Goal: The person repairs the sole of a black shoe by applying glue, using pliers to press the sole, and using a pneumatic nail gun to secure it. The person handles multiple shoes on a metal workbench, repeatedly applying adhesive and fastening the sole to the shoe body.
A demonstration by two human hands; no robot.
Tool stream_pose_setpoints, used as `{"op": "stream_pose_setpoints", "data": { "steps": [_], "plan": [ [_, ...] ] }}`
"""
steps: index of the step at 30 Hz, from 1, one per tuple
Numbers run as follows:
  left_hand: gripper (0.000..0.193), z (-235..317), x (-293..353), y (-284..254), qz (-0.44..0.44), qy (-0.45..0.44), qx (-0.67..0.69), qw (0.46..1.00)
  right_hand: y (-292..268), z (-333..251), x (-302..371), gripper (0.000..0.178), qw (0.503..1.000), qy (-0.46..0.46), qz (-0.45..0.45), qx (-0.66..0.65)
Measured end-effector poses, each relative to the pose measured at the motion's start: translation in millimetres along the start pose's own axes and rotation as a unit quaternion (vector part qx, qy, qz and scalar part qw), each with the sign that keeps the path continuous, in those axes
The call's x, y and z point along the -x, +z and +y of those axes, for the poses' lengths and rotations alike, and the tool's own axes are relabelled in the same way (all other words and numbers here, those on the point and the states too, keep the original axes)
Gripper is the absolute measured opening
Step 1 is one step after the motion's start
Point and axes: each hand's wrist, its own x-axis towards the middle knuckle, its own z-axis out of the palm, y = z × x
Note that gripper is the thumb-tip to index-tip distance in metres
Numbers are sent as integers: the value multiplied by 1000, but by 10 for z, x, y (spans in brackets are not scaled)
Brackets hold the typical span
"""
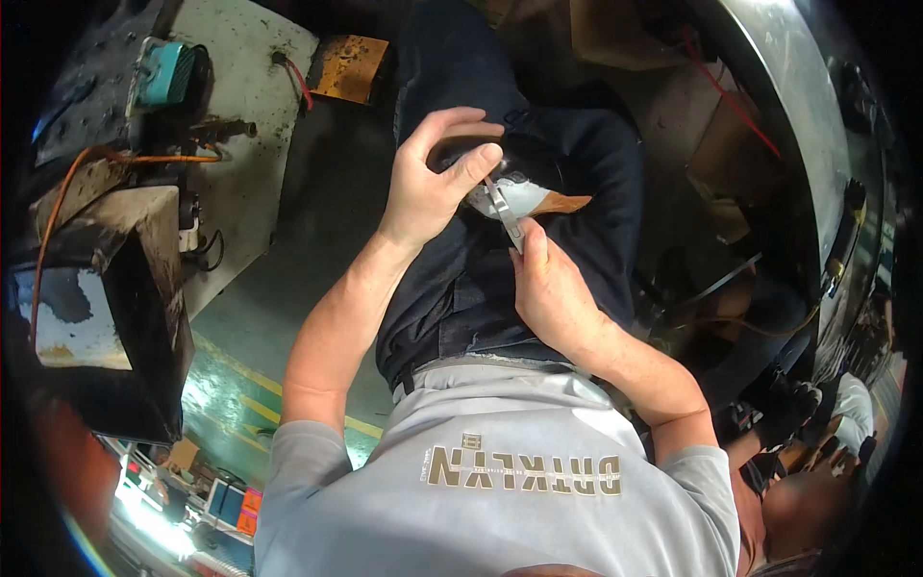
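over the dark trousers (461, 313), my remote view shows a rounded piece (526, 198): black, with a bright white patch meeting a pointed orange-brown tip. the left hand (430, 188) curls around its black side; the right hand (558, 293) grips a flat silvery tool (504, 211) across the white.

A rounded object (527, 198), dark, white and orange, is over the dark trousers (457, 303). At its left side, the left hand (423, 178) holds it. Just below the object, the right hand (558, 293) grips a metal tool (504, 208), which crosses its white part.
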Motion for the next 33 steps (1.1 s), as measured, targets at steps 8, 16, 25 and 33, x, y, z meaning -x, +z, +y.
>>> {"op": "stream_pose_setpoints", "data": {
  "steps": [8,16,25,33],
  "plan": [
    [47,-64,-45,-71,-19,20,-31,999,-403,20,-34,38,963,97,-64,-243],
    [45,-91,-136,-88,-26,-2,5,1000,-317,212,-131,32,988,44,-23,-147],
    [46,-118,-226,-87,-24,-17,4,1000,91,489,-206,34,987,-21,85,-138],
    [45,-81,-263,-49,-22,-37,4,999,76,517,-229,34,989,-9,70,-130]
  ]
}}
